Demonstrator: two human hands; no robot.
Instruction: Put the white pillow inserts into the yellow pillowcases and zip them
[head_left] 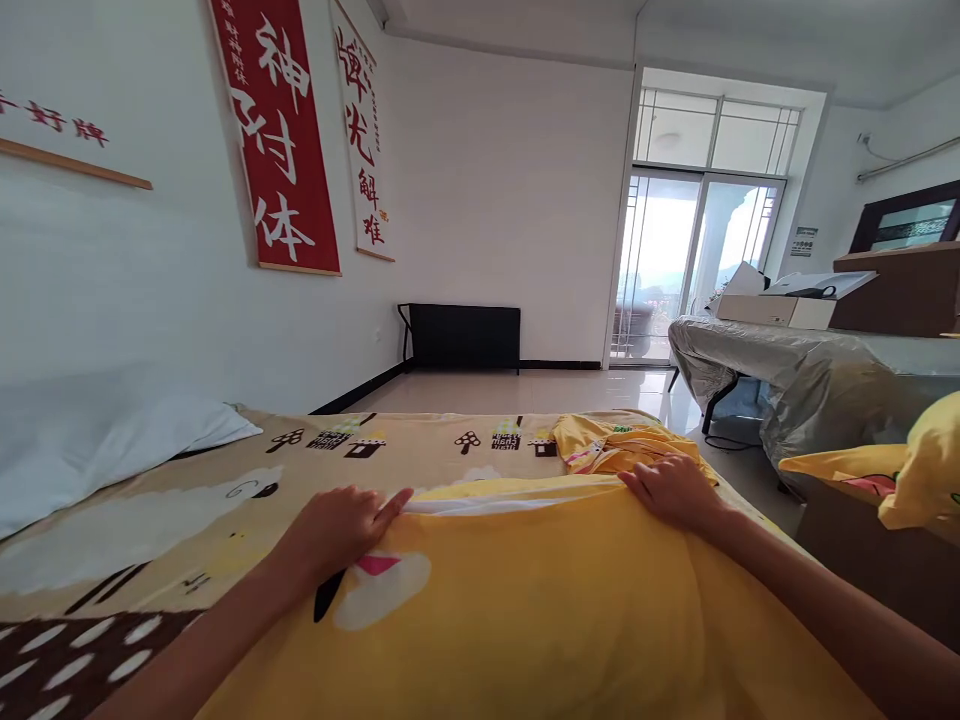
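A yellow pillowcase [525, 600] with a printed white animal spans the front of the view. Its open edge faces away from me, and a strip of white material [495, 507] shows inside it; I cannot tell whether that is filling or lining. My left hand [341, 525] grips the left end of this edge, thumb stretched along the top. At the right end, my right hand [675, 490] has its fingers closed over the edge. Just beyond the right hand a crumpled yellow cloth [600, 440] lies on the patterned bed sheet [420, 450].
A white pillow [120, 440] rests at the bed's left. To the right stand a plastic-covered table [810, 365] with an open box [787, 308] and more yellow fabric [930, 470] on a brown surface. A folded black panel [465, 337] leans by the far wall.
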